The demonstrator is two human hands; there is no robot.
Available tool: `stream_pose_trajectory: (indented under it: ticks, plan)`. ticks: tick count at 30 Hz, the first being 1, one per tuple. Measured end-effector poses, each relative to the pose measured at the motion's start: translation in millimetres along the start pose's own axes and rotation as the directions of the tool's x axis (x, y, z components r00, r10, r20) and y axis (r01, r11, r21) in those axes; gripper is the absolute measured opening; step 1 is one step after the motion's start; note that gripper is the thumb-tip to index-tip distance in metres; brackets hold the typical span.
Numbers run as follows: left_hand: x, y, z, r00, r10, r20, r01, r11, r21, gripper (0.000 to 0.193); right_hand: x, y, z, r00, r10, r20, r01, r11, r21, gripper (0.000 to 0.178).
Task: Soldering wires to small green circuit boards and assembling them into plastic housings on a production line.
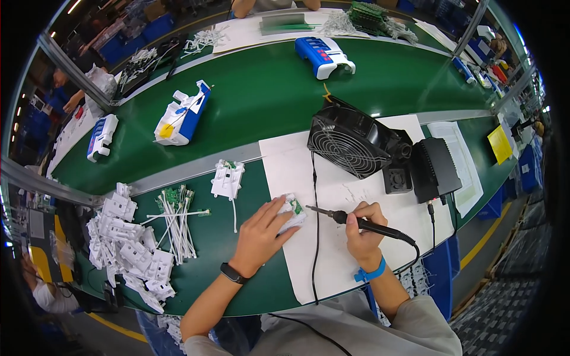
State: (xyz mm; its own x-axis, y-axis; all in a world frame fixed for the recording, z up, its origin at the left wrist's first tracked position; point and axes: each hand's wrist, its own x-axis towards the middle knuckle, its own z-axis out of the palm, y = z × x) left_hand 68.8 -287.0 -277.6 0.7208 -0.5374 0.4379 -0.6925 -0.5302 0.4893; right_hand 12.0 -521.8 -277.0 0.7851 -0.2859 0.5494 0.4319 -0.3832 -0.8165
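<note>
So, status check, going left to right. Far left on the green surface (237, 296) is a messy heap of white plastic holders (127, 237). I don't see boards on the ones showing, so I'd count those as left to do (buried ones, can't tell). Next over, a loose bundle of white leads (181, 231) with little green boards at the ends, also waiting by the look of it. Then one lone holder with a board (227, 181) and a white lead running off it, lying by itself; I'd guess it's further along, but I can't judge any joints from up here.

Middle is the live one: a white piece with a green board (294, 212), near the left edge of the white sheet (300, 270). My left hand (261, 231) has its grip clamped on that piece. My right hand (363, 228) has its grip closed round the soldering iron (380, 229), tip just beside the board; can't tell if it's touching. I'd call this one mid-job, joint unconfirmed.

Past that, a black fan (350, 136) stands on the sheet, then a black box (436, 169). Judging by the heap, there's plenty to go.
</note>
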Motion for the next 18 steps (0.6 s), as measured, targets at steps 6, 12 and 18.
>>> stream_pose_trajectory:
  ticks: [6,12,18]
  plan:
    - [1.9,14.9,-9.5,0.996,-0.067,0.065,0.066,0.997,0.028,0.034,-1.8,-0.7,0.2,0.992,0.062,-0.113,-0.06,0.998,0.024,0.019]
    - [-4.8,19.9,-27.5,0.975,-0.101,0.199,0.105,0.994,-0.008,0.039,-4.6,-7.9,2.6,0.993,-0.059,-0.102,0.062,0.998,0.023,0.024]
    - [-17.9,19.0,-8.8,0.983,-0.128,0.129,0.135,0.99,-0.041,0.04,-14.3,-3.0,4.5,0.991,-0.122,0.051,0.124,0.992,-0.034,0.021]
